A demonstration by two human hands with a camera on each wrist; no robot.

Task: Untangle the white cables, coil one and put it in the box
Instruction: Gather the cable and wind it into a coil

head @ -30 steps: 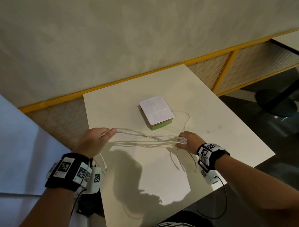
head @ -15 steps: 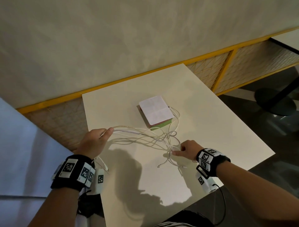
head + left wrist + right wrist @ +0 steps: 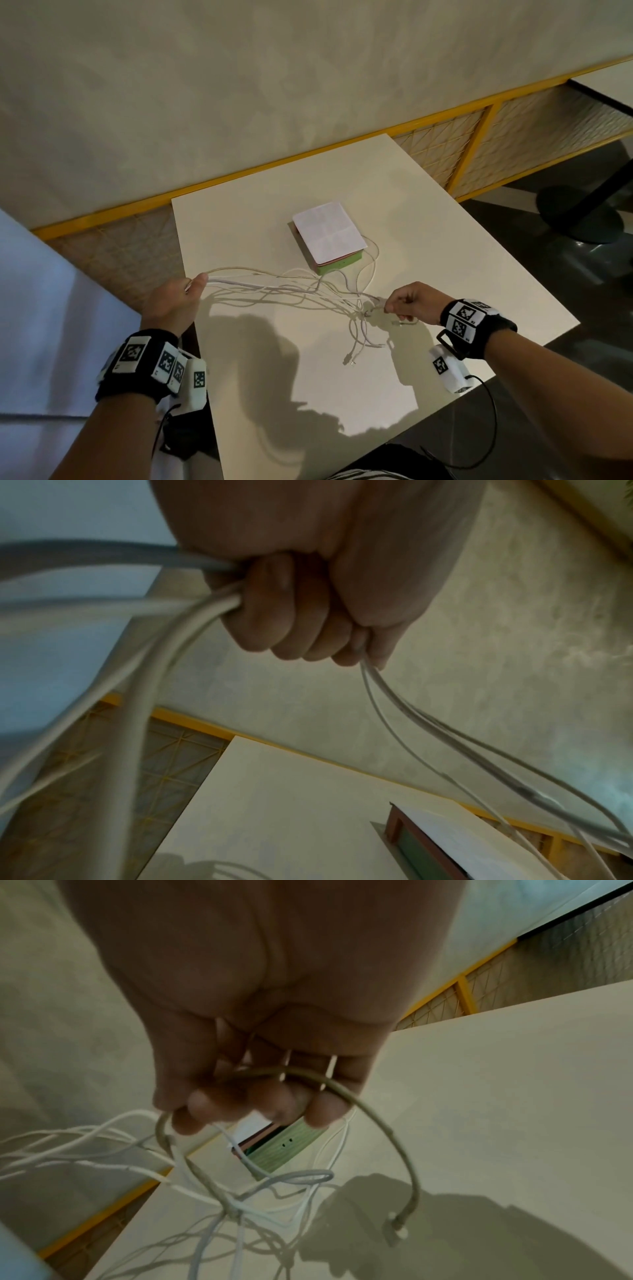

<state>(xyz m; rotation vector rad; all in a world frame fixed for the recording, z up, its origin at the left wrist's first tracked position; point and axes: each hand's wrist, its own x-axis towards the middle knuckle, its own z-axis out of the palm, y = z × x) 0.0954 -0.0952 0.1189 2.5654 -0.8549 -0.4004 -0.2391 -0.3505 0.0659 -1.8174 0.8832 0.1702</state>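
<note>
At nine o'clock, past the table's (image 3: 445, 260) left edge, several cables (image 3: 274, 291) are gripped in the fisted left hand (image 3: 173, 303). The box (image 3: 330, 240), at twelve o'clock of the tangle, is covered by paper (image 3: 329, 230); its inside is hidden. At three o'clock, one cable is pinched by the right hand (image 3: 412, 303), lifted higher than before. Bare tabletop lies right of the box. The strands, stretched a second ago, are slack.
</note>
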